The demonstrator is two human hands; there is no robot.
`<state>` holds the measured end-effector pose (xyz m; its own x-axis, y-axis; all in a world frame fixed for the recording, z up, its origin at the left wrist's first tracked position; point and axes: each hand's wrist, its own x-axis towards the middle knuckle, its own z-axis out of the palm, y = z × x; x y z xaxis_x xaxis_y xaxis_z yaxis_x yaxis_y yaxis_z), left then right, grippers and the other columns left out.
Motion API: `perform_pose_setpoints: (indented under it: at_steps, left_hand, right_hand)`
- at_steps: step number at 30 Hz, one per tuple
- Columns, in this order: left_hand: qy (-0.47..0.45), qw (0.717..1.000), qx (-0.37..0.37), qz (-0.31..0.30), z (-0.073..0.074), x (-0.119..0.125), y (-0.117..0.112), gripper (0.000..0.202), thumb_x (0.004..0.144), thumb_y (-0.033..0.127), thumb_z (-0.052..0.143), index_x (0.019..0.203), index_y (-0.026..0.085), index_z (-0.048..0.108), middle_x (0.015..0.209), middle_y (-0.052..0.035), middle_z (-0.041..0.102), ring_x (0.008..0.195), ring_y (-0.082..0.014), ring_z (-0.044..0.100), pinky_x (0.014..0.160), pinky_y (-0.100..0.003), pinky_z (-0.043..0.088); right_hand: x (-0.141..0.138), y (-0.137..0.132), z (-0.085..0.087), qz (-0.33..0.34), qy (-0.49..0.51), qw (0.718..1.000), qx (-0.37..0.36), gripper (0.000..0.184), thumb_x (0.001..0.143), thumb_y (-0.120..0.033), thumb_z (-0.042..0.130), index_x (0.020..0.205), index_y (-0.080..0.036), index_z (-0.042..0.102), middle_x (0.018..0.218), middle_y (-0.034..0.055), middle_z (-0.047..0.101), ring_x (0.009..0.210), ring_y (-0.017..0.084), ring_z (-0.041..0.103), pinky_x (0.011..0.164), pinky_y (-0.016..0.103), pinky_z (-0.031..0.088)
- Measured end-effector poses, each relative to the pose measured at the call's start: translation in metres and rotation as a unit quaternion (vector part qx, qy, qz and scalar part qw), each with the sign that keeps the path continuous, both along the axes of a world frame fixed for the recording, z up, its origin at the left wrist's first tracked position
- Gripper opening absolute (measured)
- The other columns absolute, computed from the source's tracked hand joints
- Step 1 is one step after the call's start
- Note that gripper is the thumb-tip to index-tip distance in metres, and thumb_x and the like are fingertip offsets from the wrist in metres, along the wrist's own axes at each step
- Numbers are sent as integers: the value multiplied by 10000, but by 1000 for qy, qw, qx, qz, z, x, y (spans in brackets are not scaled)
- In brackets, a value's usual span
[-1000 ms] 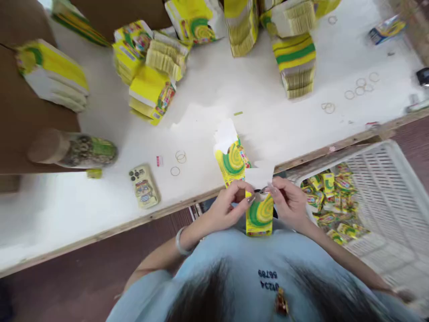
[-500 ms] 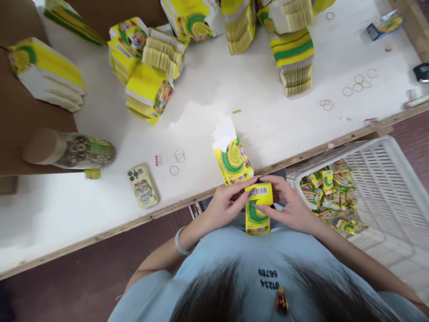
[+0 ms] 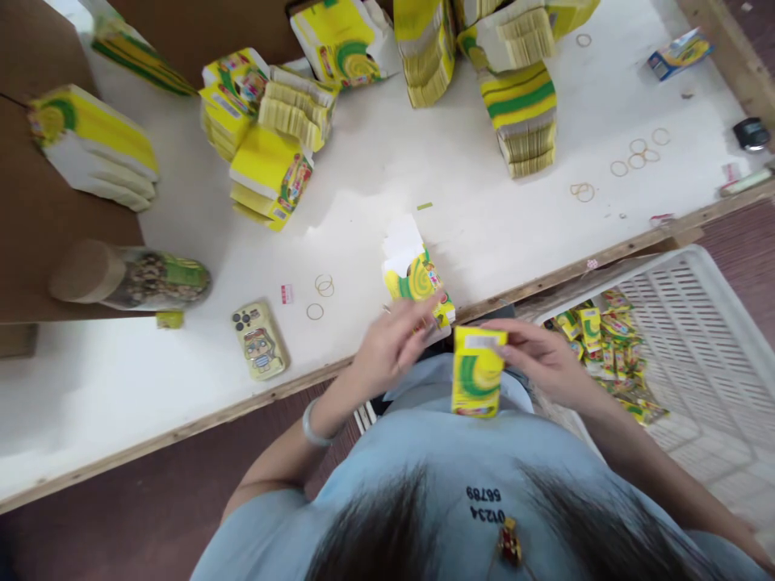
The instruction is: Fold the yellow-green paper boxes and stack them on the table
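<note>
Phone [image 3: 260, 340] lies left of the open carton [image 3: 414, 279], the left hand [image 3: 387, 345] overlaps that carton's near end, its blurred fingers' grip impossible to tell, the held carton [image 3: 477, 378] sits to its near right, pinched between the right hand's [image 3: 543, 360] thumb and fingers, and a white crate [image 3: 696, 323] stands farther right.

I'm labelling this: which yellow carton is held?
The yellow carton in the right hand, before the blue shirt; the white-flapped carton rests on the table.
</note>
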<state>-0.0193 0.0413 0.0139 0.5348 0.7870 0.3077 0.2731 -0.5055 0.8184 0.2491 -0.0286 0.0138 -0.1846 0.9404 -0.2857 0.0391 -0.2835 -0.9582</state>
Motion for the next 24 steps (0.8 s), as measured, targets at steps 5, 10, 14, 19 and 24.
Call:
perform_pose_setpoints:
  at_steps: [5, 10, 14, 19, 24]
  left_hand:
    - [64, 975, 53, 204, -21, -7, 90, 633, 788, 400, 856, 1329, 206, 590, 1179, -121, 657, 1066, -254, 594, 848, -372, 513]
    - [100, 978, -1, 183, -38, -3, 145, 233, 846, 374, 804, 788, 206, 653, 798, -32, 625, 777, -192, 584, 780, -366, 514]
    - [58, 978, 121, 160, -19, -4, 143, 299, 1001, 457, 580, 860, 242, 732, 1041, -104, 712, 1026, -251, 643, 996, -462, 489]
    - [-24, 977, 118, 173, 15, 9, 104, 436, 1051, 531, 443, 1102, 223, 748, 789, -25, 687, 708, -148, 641, 713, -299, 536]
    - [-73, 980, 63, 173, 40, 25, 55, 458, 1059, 529, 429, 1143, 193, 728, 758, -8, 675, 663, -121, 647, 647, -253, 534]
  right_hand:
    - [104, -5, 16, 5, -490, 871, 30, 355, 1005, -445, 489, 1211, -273, 721, 1045, 137, 790, 848, 331, 768, 764, 513, 615]
    - [122, 0, 18, 8, -688, 719, 104, 615, 999, -562, 457, 1469, -174, 545, 1130, 252, 730, 1093, 474, 705, 922, 661, 543]
    - [56, 33, 13, -58, -522, 812, 255, 564, 1006, -477, 514, 1508, -225, 471, 1341, 192, 677, 1252, 380, 647, 1085, 608, 493]
    - [-43, 85, 8, -135, -301, 868, 370, 588, 980, -480, 592, 1500, -267, 420, 1479, 155, 557, 1410, 360, 511, 1155, 605, 441]
    - [-83, 95, 8, -112, -250, 891, 363, 497, 980, -543, 578, 1377, -251, 512, 1278, 144, 661, 1117, 294, 682, 1002, 462, 587]
